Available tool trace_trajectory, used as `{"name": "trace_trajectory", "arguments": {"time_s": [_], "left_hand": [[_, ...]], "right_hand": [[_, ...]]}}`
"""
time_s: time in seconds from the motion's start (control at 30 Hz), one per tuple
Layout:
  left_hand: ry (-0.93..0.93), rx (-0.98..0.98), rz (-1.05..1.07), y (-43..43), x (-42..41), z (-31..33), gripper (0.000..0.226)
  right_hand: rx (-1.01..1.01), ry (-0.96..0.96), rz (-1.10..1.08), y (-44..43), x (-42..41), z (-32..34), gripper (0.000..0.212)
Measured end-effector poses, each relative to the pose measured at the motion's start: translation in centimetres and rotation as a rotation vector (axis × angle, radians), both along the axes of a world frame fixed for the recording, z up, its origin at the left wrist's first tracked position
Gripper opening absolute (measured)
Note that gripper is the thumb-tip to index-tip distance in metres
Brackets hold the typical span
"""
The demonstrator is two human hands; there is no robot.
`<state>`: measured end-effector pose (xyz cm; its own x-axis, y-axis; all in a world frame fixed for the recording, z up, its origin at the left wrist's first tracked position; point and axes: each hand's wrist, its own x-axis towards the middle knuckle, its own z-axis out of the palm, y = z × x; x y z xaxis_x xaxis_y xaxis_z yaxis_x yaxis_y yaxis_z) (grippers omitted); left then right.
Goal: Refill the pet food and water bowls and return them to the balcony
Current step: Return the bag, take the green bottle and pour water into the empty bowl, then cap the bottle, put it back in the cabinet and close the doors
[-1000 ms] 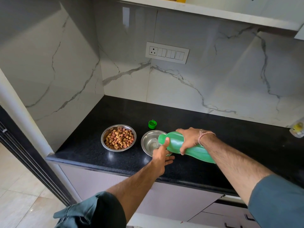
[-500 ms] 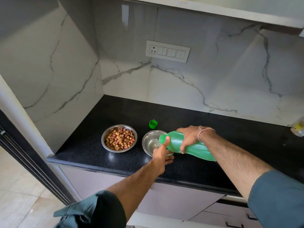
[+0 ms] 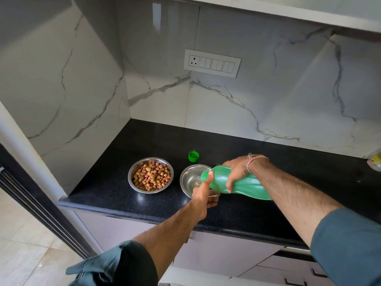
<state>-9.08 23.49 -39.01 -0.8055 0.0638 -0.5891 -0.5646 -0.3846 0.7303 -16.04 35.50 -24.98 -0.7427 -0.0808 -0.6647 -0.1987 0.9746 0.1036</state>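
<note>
- Food bowl [image 3: 151,174]: filled with brown kibble, at 9 o'clock of water bowl [image 3: 190,177] on counter [image 3: 268,153].
- Water bowl: shiny steel, little water visible; filling under way, balcony return left.
- Right hand [image 3: 237,170] grips ribbed green bottle [image 3: 245,184], tipped over it; left hand [image 3: 203,193] holds its near rim.
- Cap [image 3: 193,156] off, at 12 o'clock.

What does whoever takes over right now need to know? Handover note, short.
Right hand grips the green bottle, tipped nearly level with its mouth end over the water bowl.
Left hand is at that bowl's near rim, thumb on the bottle's mouth end; its grip on the rim is unclear.
Food bowl stands left of it on the counter, filled with kibble; green cap lies behind the bowls.
Done: food. Left: finish water (level unreadable), recap, carry both bowls to the balcony.
</note>
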Motion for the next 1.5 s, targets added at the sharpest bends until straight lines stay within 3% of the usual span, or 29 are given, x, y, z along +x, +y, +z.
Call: {"name": "trace_trajectory", "arguments": {"time_s": [0.4, 0.63, 0.83, 1.03, 1.2, 1.37, 1.5], "left_hand": [[-0.012, 0.013, -0.015, -0.5, -1.0, -0.3, 0.076], [0.016, -0.007, -0.048, -1.0, -1.9, -0.7, 0.061], [0.107, -0.041, -0.013, -1.4, -3.6, -1.1, 0.066], [0.272, -0.342, -0.086, -3.6, -8.8, 1.2, 0.062], [0.373, -0.815, -0.219, -6.0, -15.1, 2.8, 0.039], [0.392, -1.163, -0.423, -7.6, -20.8, 0.9, 0.049], [0.311, -1.269, -0.588, -7.4, -23.4, -1.8, 0.070]], "right_hand": [[-0.028, -0.007, -0.045, 0.0, -0.1, -0.2, 0.094], [-0.237, 0.107, -0.157, 1.8, 2.1, -3.4, 0.109], [-0.517, 0.228, -0.330, 3.3, 4.1, -5.9, 0.112], [-0.854, 0.356, -0.521, 4.1, 4.7, -8.4, 0.109], [-0.988, 0.430, -0.630, 4.1, 4.4, -9.1, 0.108], [-1.050, 0.535, -0.638, 4.1, 3.0, -8.5, 0.099], [-1.073, 0.606, -0.650, 4.5, 1.9, -8.2, 0.099]]}}
